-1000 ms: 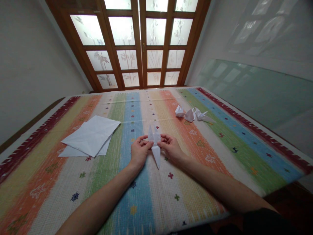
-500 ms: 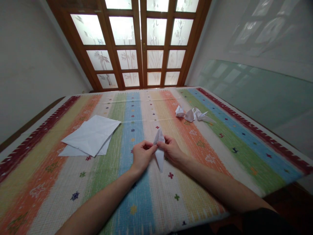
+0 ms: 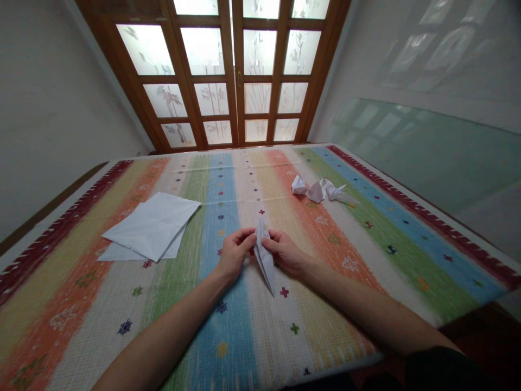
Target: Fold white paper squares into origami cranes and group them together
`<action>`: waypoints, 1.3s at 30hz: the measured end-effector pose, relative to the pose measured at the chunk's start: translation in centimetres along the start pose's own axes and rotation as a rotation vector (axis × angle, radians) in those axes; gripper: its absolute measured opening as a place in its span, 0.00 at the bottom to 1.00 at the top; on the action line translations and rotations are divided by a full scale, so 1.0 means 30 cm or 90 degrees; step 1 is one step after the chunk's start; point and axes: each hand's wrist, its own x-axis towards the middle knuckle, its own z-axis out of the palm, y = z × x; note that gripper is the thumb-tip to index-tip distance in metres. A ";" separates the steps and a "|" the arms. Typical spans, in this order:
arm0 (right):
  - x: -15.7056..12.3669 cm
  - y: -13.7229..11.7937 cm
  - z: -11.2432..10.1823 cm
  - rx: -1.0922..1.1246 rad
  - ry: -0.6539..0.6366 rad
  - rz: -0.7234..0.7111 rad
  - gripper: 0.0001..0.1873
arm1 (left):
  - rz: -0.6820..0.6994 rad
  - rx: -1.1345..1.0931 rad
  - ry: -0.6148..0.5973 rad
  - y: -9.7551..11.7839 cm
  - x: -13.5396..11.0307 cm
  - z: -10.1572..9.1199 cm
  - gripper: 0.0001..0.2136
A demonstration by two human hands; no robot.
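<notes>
My left hand (image 3: pixel 233 254) and my right hand (image 3: pixel 285 251) both pinch a folded white paper figure (image 3: pixel 264 260) at its upper part, a little above the striped cloth (image 3: pixel 252 331). The figure is long and narrow; its pointed tip hangs down towards me. The fingers of both hands meet at the paper's top edge. Left of my hands lies a small stack of white paper sheets (image 3: pixel 152 225), flat on the cloth.
Finished folded paper figures (image 3: pixel 319 190) lie at the far right of the cloth. A wooden door with frosted glass panes (image 3: pixel 240 70) stands behind the table. A green-tinted wall panel (image 3: pixel 431 152) runs along the right side.
The paper figure has been folded narrower and turned: its two upper points are gone from sight and its lower tip now reaches farther towards me. Both hands stayed in place.
</notes>
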 end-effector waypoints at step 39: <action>-0.007 0.015 0.009 -0.094 0.038 0.006 0.17 | 0.037 0.045 0.144 0.049 -0.003 0.022 0.13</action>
